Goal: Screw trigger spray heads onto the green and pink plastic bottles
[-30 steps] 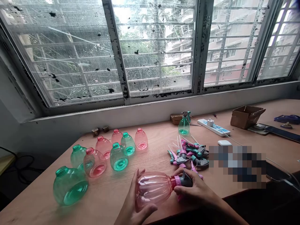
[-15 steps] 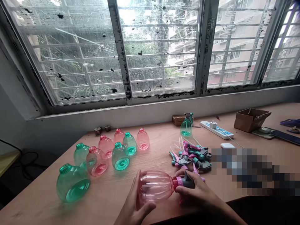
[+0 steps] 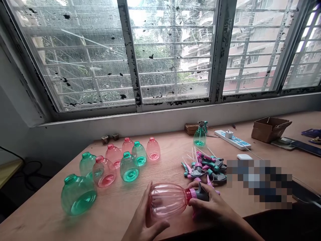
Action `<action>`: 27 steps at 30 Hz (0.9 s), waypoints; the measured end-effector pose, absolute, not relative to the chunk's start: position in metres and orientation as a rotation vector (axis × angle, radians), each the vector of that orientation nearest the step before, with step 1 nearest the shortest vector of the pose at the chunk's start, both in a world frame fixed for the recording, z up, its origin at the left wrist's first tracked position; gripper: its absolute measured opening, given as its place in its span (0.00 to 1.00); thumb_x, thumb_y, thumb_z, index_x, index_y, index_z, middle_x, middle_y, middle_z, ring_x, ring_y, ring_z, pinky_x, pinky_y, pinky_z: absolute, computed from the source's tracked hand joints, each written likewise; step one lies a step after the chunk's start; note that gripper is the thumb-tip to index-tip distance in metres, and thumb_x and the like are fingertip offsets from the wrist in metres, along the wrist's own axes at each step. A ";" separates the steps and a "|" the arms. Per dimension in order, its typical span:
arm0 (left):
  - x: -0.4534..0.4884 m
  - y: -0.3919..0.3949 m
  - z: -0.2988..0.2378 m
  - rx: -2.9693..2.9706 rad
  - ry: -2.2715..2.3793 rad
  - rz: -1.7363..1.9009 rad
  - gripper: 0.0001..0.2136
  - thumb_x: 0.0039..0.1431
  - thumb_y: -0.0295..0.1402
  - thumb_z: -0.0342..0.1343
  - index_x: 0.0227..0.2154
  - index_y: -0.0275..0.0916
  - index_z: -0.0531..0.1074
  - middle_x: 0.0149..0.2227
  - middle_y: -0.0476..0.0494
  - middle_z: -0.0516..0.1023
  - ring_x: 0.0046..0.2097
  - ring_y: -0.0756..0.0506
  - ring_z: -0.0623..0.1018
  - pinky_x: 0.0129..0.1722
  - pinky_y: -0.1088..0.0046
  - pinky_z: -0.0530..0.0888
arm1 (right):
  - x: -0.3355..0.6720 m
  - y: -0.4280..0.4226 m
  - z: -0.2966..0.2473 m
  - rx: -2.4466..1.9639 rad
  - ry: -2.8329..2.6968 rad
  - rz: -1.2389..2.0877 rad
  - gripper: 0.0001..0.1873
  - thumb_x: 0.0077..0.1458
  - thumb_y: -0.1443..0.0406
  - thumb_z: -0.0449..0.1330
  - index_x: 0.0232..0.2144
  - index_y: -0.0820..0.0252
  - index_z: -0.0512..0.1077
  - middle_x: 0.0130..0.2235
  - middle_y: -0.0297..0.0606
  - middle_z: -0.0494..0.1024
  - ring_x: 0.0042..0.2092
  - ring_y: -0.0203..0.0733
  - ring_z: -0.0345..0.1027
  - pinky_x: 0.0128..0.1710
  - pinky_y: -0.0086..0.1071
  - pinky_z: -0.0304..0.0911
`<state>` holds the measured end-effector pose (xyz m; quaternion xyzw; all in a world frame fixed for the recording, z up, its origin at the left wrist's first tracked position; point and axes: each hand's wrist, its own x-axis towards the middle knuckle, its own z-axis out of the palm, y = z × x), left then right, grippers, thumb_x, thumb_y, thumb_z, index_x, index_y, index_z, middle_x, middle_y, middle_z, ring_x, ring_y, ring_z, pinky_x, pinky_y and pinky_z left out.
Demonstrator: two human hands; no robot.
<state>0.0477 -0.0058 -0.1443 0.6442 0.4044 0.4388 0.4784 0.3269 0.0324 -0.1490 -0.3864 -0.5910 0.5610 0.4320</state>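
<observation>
A clear pink spray bottle (image 3: pixel 168 201) lies sideways between my hands, its base to the left and its neck to the right. My left hand (image 3: pixel 147 214) is wrapped round the base end, thumb along the near side. At the neck, my right hand (image 3: pixel 209 204) grips the grey and pink spray head (image 3: pixel 199 193), whose collar sits against the bottle's neck. How far the collar is screwed on I cannot tell. Just beyond my right hand is a pile of pink, green and grey spray heads (image 3: pixel 204 165) with thin tubes.
Several open green bottles (image 3: pixel 79 195) and pink bottles (image 3: pixel 104 172) stand at the left. Toward the window are a complete green spray bottle (image 3: pixel 200 135), a power strip (image 3: pixel 233 140) and a cardboard box (image 3: pixel 269 130). A white case (image 3: pixel 244 157) lies at right.
The pink bottle and both hands stay nearly in place; my left thumb has shifted slightly to the right. The whole view has moved a little.
</observation>
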 end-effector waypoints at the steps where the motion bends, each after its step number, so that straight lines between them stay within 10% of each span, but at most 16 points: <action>1: 0.048 -0.005 -0.146 1.590 0.988 1.076 0.48 0.57 0.45 0.67 0.71 0.51 0.41 0.71 0.39 0.54 0.68 0.32 0.63 0.67 0.56 0.61 | 0.327 0.032 -0.149 -0.957 -1.469 1.406 0.24 0.50 0.54 0.72 0.44 0.59 0.73 0.35 0.34 0.74 0.33 0.38 0.68 0.34 0.32 0.67; 7: 0.049 -0.003 -0.150 1.694 1.015 1.097 0.48 0.58 0.44 0.66 0.70 0.58 0.36 0.71 0.41 0.54 0.59 0.36 0.73 0.64 0.55 0.65 | 0.327 0.032 -0.145 -0.944 -1.487 1.364 0.21 0.50 0.55 0.72 0.42 0.61 0.74 0.36 0.35 0.75 0.34 0.38 0.68 0.34 0.31 0.67; 21: 0.048 -0.001 -0.149 1.612 1.044 1.077 0.54 0.53 0.50 0.67 0.72 0.48 0.35 0.72 0.37 0.51 0.68 0.31 0.61 0.68 0.52 0.56 | 0.325 0.031 -0.145 -0.944 -1.441 1.399 0.23 0.50 0.54 0.72 0.42 0.61 0.72 0.32 0.33 0.75 0.31 0.37 0.70 0.32 0.30 0.68; 27: 0.044 -0.005 -0.139 1.502 1.067 1.037 0.43 0.58 0.52 0.61 0.71 0.46 0.47 0.72 0.38 0.53 0.69 0.31 0.61 0.68 0.52 0.58 | 0.325 0.031 -0.141 -0.980 -1.527 1.271 0.20 0.51 0.54 0.71 0.40 0.60 0.74 0.35 0.35 0.75 0.33 0.39 0.70 0.34 0.31 0.67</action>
